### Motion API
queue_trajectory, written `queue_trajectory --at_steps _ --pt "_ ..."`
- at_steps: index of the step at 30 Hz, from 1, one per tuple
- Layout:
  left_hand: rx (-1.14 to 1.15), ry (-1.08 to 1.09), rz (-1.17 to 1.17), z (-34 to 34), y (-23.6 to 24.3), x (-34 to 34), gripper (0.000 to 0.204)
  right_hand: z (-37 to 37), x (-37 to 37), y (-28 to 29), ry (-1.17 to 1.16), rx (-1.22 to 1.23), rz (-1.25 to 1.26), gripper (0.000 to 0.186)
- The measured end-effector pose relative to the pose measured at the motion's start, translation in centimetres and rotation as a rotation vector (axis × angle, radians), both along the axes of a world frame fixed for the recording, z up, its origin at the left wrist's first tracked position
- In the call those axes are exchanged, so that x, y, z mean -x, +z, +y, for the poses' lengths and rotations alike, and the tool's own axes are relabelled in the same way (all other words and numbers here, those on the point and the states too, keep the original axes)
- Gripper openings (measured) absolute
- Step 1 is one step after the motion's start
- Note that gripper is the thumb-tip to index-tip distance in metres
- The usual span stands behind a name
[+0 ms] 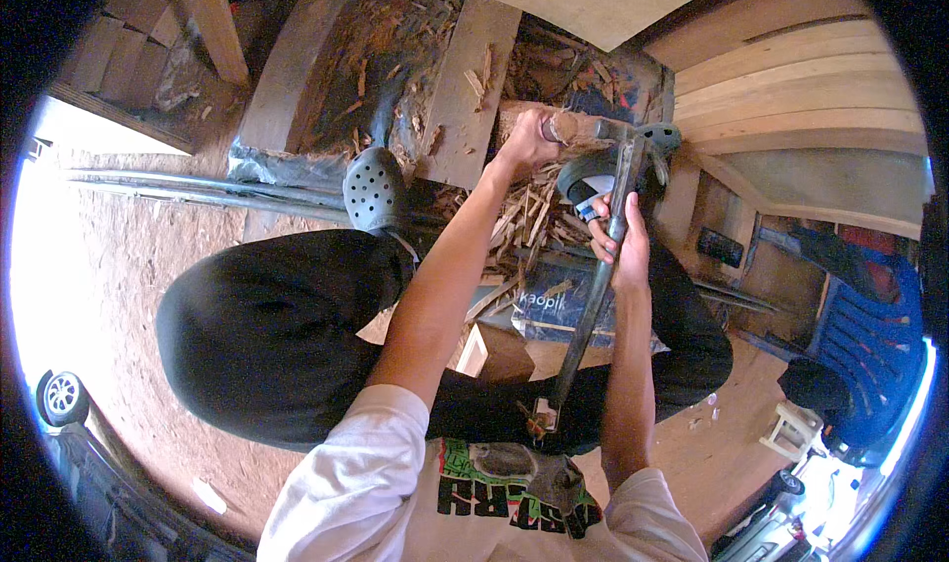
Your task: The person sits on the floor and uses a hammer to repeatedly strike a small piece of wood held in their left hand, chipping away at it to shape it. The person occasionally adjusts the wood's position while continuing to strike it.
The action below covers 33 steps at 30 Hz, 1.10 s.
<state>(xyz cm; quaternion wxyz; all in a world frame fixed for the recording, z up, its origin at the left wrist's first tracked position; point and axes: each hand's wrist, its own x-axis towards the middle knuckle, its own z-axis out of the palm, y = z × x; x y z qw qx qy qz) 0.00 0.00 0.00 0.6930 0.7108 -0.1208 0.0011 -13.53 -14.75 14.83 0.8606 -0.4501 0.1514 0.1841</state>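
Note:
My right hand [625, 241] is closed around a long grey metal bar [591, 315]. A short crosswise head sits at the bar's far end, and its near end, with a small bracket-like piece, reaches my lap. My left hand [531, 145] is closed beside the round end of a wooden piece [565, 128], just left of the bar's head. A dark ring shows at that fist, but what it holds is mostly hidden. A blue band circles a finger of my right hand. Wood splinters [524, 211] lie below both hands.
My feet, in grey clogs [375, 191], rest either side of the splinters. A dark blue printed package [549, 305] lies between my legs. Planks [470, 87] stretch ahead, and wooden boards [811, 78] rise at the right. A blue plastic chair [865, 335] stands far right.

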Motion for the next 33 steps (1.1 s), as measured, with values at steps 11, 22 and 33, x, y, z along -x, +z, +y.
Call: queue_trajectory --at_steps 11,22,33 --pt "0.051 0.035 0.007 0.5 1.8 1.8 0.015 1.3 0.7 1.0 0.050 0.191 -0.061 0.026" --pt "0.060 0.013 0.013 0.1 1.3 1.0 0.018 1.1 1.9 0.7 0.080 0.417 -0.075 0.037" --pt "-0.047 0.024 -0.038 1.3 3.4 1.2 0.020 2.2 2.5 2.0 -0.115 0.789 0.290 0.027"
